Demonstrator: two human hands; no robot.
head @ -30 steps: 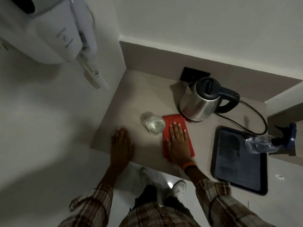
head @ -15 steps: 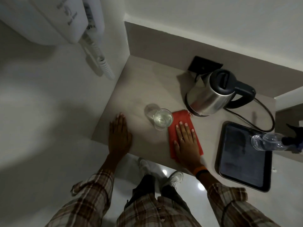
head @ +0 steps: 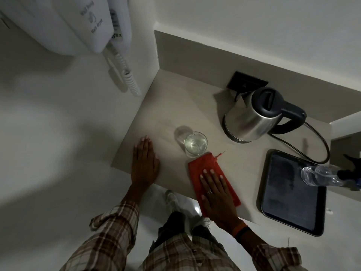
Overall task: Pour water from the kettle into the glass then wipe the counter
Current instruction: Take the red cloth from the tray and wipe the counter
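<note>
A steel kettle with a black lid and handle stands upright on its base at the back of the beige counter. In front of it, a clear glass holds water. A red cloth lies flat just in front of the glass, reaching to the counter's front edge. My right hand presses flat on the cloth, fingers spread. My left hand rests flat on the bare counter, left of the glass, holding nothing.
A black tray lies at the right, with a clear plastic bottle on its side over its far corner. The kettle's cord loops behind the tray. A wall-mounted hair dryer with a coiled cord hangs on the left wall.
My right hand has slid the red cloth back from beside the kettle toward the counter's front edge. The left hand has stayed put. The camera has shifted.
</note>
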